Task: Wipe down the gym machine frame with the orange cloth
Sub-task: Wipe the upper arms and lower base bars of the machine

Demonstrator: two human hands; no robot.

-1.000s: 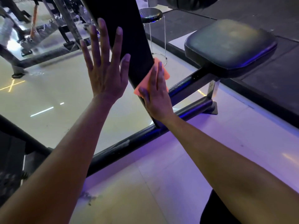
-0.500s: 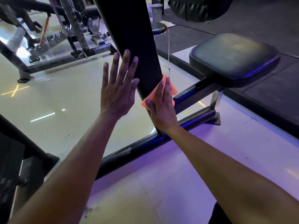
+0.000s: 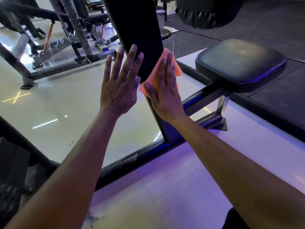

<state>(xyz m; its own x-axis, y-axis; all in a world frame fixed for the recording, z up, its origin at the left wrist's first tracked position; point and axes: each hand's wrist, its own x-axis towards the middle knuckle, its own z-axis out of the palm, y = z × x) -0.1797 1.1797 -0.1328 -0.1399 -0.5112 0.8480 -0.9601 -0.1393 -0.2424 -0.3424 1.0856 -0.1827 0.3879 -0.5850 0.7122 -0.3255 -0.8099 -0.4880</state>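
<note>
- My two forearms reach forward over the pale floor tiles (image 3: 189, 187), crossing above the low black base bar (image 3: 132, 161) that runs along the floor.
- My right hand (image 3: 165, 91) lies flat, fingers straight, pressing the orange cloth (image 3: 158, 75) against the right edge of the slanted black upright (image 3: 140, 38) of the gym machine frame.
- Half a second ago the cloth sat lower on that upright; it has slid up along the edge, so I judge a wiping stroke is under way and the lower stretch near the base joint is already covered.
- My left hand (image 3: 120, 85) is spread open, fingers straight, holding nothing; its fingertips overlap the upright's left edge, though I cannot tell if they touch it. It has come closer to the post than it was.
- Beyond, the padded black seat (image 3: 239, 61) stands to the right on its own arm, untouched by the cloth.
- Farther back, other machines (image 3: 66, 47) stand on the shiny floor.
</note>
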